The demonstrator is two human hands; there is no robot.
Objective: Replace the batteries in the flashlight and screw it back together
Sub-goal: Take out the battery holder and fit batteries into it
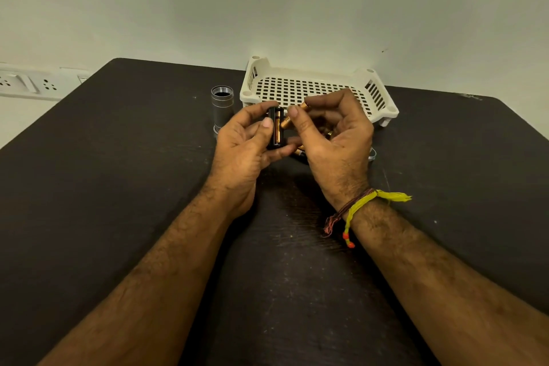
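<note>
My left hand [243,142] grips a black battery holder [275,128] upright above the table, with one copper-and-black battery seated in it. My right hand [329,134] pinches another copper battery [292,116] between thumb and fingers, its lower end touching the holder's right side. More batteries [298,151] show under my right palm, partly hidden. The silver flashlight body [222,108] stands upright on the table to the left, threaded open end up. A small silver part [372,154] peeks out by my right hand.
A white perforated plastic basket [377,92] sits at the table's far edge against the wall, just behind my hands. The dark table [118,187] stretches wide to both sides. A wall socket panel [26,83] is at far left.
</note>
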